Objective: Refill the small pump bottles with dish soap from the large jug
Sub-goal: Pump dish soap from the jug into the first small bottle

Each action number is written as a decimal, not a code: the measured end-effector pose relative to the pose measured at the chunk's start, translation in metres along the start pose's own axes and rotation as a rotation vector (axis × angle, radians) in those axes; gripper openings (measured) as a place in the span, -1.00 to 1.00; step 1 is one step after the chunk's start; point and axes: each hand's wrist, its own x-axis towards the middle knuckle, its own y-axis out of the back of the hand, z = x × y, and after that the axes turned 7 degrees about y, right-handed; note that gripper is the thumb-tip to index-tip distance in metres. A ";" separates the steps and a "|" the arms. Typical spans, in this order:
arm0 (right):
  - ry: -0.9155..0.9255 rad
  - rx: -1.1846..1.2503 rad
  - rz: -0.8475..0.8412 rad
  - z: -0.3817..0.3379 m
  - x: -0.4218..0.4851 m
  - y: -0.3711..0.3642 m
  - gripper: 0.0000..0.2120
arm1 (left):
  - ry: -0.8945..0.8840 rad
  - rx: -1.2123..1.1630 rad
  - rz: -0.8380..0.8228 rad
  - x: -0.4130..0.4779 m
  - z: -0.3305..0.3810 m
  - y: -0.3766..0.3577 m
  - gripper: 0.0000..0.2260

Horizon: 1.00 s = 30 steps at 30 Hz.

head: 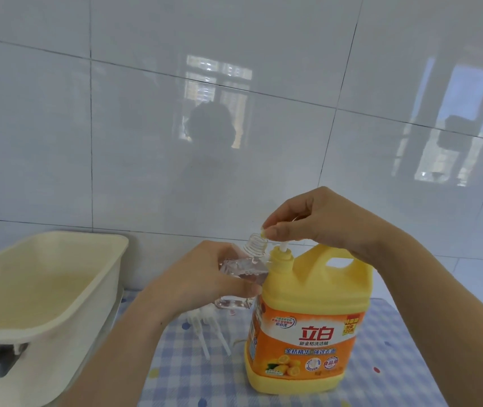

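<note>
Head view, setting: A person is standing at a bench (410,333) covered by a blue-and-white checked cloth (175,377), facing a glossy white tiled wall (146,142).
Large jug: A yellow jug (307,318) with an orange label is standing upright on the cloth, right of centre, handle facing the wall.
Right hand: The right hand (319,221) is sitting on top of the jug's pump (283,249), its fingers curling down around the pump's top. The yellow spout tip is sitting right at the small bottle's mouth.
Left hand: The left hand (205,274) is grasping a clear small bottle (246,267) around its body, just left of the jug and touching it. It is tilting the open threaded neck toward the pump.
Bottle contents: How much soap is inside cannot be told.
Loose pump tops: Two white pump tops (205,327) with tubes are lying on the cloth beneath the left hand.
Tub: A cream plastic tub (43,274) is sitting at the bench's left end.
</note>
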 end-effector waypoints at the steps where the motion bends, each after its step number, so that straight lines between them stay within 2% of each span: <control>1: 0.007 -0.002 0.029 0.000 0.000 -0.002 -0.84 | 0.000 0.006 0.000 0.000 0.000 -0.001 -0.71; 4: -0.012 0.015 0.125 0.001 0.004 -0.009 -0.80 | -0.003 0.010 0.006 -0.001 0.002 -0.001 -0.70; 8: -0.049 0.022 0.160 0.000 0.004 -0.014 -0.70 | -0.007 -0.003 0.055 0.000 0.002 0.000 -0.71; 10: -0.062 0.087 0.248 -0.003 0.011 -0.016 -0.66 | -0.015 -0.020 0.054 0.000 0.002 0.000 -0.71; 13: -0.090 0.105 0.424 -0.009 0.031 -0.016 -0.71 | -0.030 -0.045 0.055 0.002 0.002 -0.002 -0.74; 15: -0.127 0.032 0.468 -0.010 0.047 -0.015 -0.73 | -0.036 -0.055 0.073 0.003 0.001 -0.003 -0.76; 18: -0.186 -0.123 0.439 -0.006 0.065 -0.017 -0.69 | -0.037 -0.062 0.106 0.004 0.001 -0.004 -0.76; 24: -0.263 -0.371 0.193 0.013 0.075 -0.033 -0.59 | -0.038 -0.068 0.130 0.005 0.000 -0.004 -0.77; 30: -0.262 -0.420 0.229 0.023 0.070 -0.042 -0.63 | -0.030 -0.052 0.070 0.006 -0.002 -0.005 -0.86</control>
